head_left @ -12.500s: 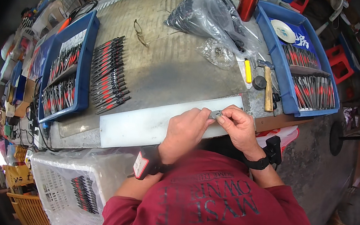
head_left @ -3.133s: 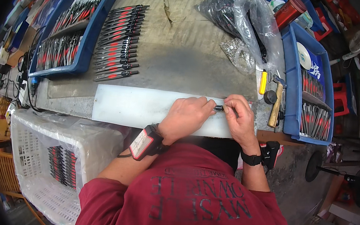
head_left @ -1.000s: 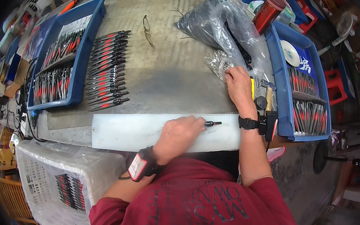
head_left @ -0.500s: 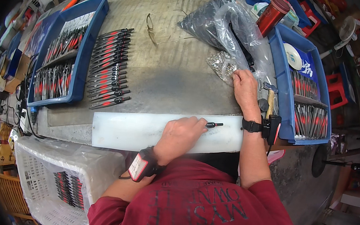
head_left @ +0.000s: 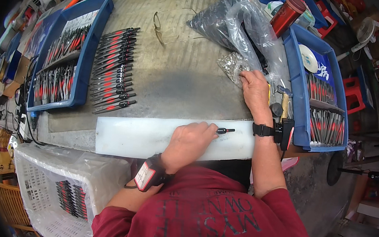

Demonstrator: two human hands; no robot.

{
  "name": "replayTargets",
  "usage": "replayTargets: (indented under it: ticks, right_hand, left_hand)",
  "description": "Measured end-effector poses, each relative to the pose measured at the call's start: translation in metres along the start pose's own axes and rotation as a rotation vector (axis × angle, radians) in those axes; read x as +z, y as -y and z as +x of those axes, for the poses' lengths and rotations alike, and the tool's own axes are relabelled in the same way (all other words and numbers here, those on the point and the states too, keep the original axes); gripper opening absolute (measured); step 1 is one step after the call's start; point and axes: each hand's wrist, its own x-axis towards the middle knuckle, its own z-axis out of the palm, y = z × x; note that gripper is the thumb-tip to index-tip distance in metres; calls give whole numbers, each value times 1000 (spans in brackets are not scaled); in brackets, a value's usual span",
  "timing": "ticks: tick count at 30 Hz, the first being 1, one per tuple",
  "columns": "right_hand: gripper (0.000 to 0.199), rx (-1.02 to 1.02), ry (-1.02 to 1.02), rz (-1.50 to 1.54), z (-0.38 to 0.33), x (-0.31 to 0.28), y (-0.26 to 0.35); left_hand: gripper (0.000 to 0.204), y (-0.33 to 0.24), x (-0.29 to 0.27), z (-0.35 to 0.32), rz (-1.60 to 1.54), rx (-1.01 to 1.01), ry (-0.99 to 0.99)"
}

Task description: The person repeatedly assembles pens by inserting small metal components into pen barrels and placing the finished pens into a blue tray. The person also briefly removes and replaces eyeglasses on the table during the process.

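My left hand (head_left: 191, 143) is closed around a slim black pen-shaped piece (head_left: 226, 131), whose dark end sticks out to the right above a white board (head_left: 123, 135). Most of that piece is hidden in my fist. My right hand (head_left: 255, 92) is at the near edge of a small clear bag of tiny metal parts (head_left: 232, 66). Its thumb and fingertips are pinched together, and anything between them is too small to make out. To the left, a column of black-and-red pen-shaped pieces (head_left: 115, 69) lies side by side on the worktable (head_left: 173, 93).
Blue trays of similar pieces stand at left (head_left: 80, 86) and right (head_left: 293, 84). A large plastic bag (head_left: 220, 20), a red flask (head_left: 288, 16), glasses (head_left: 158, 29) and a hammer (head_left: 285, 104) lie around the table. A lined white basket (head_left: 41, 166) sits at lower left.
My right hand has shifted slightly left beside the bag of metal parts, fingertips still together. The left hand keeps its hold on the black piece and has hardly moved.
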Motion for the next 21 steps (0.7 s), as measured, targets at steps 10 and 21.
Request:
replayTargets:
  ticks: [10, 21]
  right_hand:
    - [6, -17, 48, -148, 0, 3, 0]
    - [12, 129, -34, 57, -2, -7, 7]
  left_hand:
    - [17, 0, -1, 0, -9, 6, 0]
    - [15, 1, -1, -1, -15, 10, 15]
